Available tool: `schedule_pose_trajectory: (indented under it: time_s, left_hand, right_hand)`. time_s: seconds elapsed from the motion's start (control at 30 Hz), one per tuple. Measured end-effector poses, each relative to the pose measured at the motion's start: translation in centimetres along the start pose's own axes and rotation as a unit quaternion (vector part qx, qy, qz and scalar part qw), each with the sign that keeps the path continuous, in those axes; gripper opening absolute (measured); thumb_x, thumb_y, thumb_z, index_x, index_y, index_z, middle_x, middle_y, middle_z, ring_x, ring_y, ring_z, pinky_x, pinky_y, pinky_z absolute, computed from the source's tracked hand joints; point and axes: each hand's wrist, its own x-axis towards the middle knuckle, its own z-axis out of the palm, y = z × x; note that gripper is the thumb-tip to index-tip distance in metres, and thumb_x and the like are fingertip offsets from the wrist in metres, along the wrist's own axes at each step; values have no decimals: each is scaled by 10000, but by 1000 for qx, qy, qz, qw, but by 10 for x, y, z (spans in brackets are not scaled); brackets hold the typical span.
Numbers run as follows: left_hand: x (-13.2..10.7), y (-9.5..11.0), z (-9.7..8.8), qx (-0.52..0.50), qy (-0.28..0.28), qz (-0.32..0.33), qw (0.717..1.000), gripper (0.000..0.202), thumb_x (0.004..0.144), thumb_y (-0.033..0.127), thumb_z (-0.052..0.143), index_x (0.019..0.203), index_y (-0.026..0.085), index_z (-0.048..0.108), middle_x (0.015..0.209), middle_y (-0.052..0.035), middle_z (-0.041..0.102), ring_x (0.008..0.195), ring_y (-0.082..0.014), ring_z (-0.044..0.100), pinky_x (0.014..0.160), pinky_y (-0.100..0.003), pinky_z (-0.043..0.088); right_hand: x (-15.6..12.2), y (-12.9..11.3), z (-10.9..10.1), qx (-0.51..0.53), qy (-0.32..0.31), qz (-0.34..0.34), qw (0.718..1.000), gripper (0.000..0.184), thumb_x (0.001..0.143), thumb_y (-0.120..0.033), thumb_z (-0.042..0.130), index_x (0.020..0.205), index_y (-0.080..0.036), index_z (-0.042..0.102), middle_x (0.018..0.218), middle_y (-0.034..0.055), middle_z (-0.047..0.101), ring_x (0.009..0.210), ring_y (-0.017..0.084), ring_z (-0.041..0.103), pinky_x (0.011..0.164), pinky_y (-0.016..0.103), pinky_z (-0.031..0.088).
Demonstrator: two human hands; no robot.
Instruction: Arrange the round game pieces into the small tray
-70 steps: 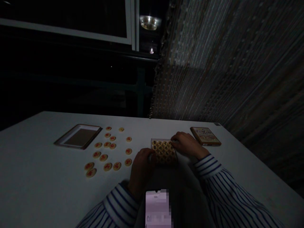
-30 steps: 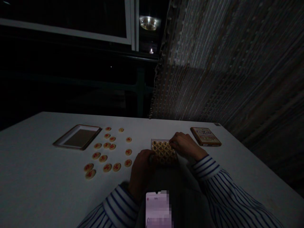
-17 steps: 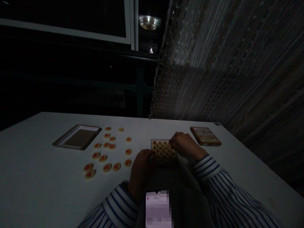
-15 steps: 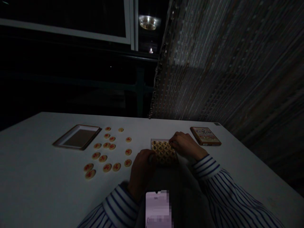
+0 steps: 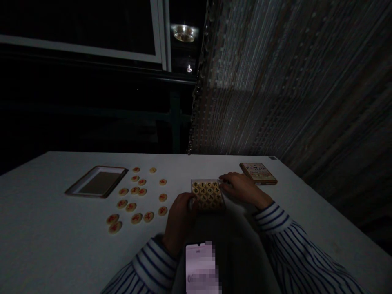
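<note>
A small clear-walled box (image 5: 208, 181) stands at the table's near edge. Rows of round Chinese chess pieces (image 5: 210, 190) with black characters fill it. My left hand (image 5: 180, 218) is closed around the box's near left side, thumb against the wall. At the far right corner, my right hand (image 5: 245, 190) rests with its fingers stretched out, touching or just beside the box's edge, and nothing shows in it. To the left, several red-marked chess pieces (image 5: 148, 217) lie scattered face up. One piece (image 5: 152, 170) at the back shows little marking.
An open shallow lid or tray (image 5: 71, 193) with a brown rim lies at the far left of the white table (image 5: 61, 245). A closed decorated box (image 5: 259, 172) is at the back right. A lit phone (image 5: 200, 269) is below my hands. Bead strings (image 5: 239, 102) hang behind.
My right hand has drawn back from over the pieces to the box's right edge, uncovering the far right piece. My left hand stays at the box. The view has shifted slightly.
</note>
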Motion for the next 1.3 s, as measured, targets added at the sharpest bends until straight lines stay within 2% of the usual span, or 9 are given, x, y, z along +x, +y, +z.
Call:
schedule_pose_trajectory:
  time_s: [0.3,0.43,0.57,0.83,0.97,1.07,1.2,1.3]
  left_hand:
    - [-7,-7,1,-10,-12,35,999,299,768,269,449,1037,156,517,1022,-95,580,953,-207,533,816,-389,433]
    - [-9,-10,1,-20,-24,62,998,312,761,268,467,1056,170,498,1042,-86,571,973,-200,529,833,-386,429]
    - [-10,-11,1,-17,-27,70,997,345,735,248,504,1071,170,481,1050,-89,562,986,-205,523,846,-390,423]
    - [-10,-17,4,-39,-32,88,995,423,693,203,554,1101,186,444,1098,-91,533,1031,-217,496,869,-417,406]
    - [-10,-15,0,-38,-51,85,994,427,697,168,538,1112,193,440,1094,-80,527,1023,-206,490,878,-409,396]
    - [-10,-14,-2,-43,-63,91,993,416,708,155,520,1113,196,436,1089,-73,523,1022,-198,485,880,-397,394]
    - [-10,-13,-3,-37,-66,102,992,406,716,138,493,1112,204,435,1085,-73,522,1028,-201,481,885,-407,390]
    - [-10,-15,-2,-27,-68,105,992,419,712,130,487,1121,200,431,1104,-76,515,1043,-197,474,900,-407,384]
  right_hand:
    - [-44,-3,26,106,23,18,994,456,795,-383,444,1177,-136,480,1126,102,564,1008,206,510,864,333,383]
    - [-42,-1,33,121,40,23,992,466,785,-398,460,1173,-141,484,1124,98,566,1013,209,505,869,347,381]
    - [-29,1,29,125,71,29,989,363,816,-341,411,1100,-155,538,1103,76,577,1014,192,499,881,328,370]
    - [-8,-5,23,100,42,5,994,329,819,-316,398,1076,-187,558,1084,74,578,997,194,505,862,330,367]
    - [-22,-1,24,125,40,13,991,450,783,-389,451,1182,-182,472,1153,92,542,1039,218,485,870,353,371]
    - [-41,2,28,134,15,1,991,559,744,-425,502,1236,-176,405,1163,102,534,1003,223,507,845,359,393]
    - [-56,-3,32,115,-18,-13,993,596,725,-374,527,1260,-170,361,1116,122,553,963,229,530,798,352,411]
    - [-55,-10,35,88,-25,13,996,594,718,-345,535,1259,-169,365,1063,130,580,929,234,552,773,337,410]
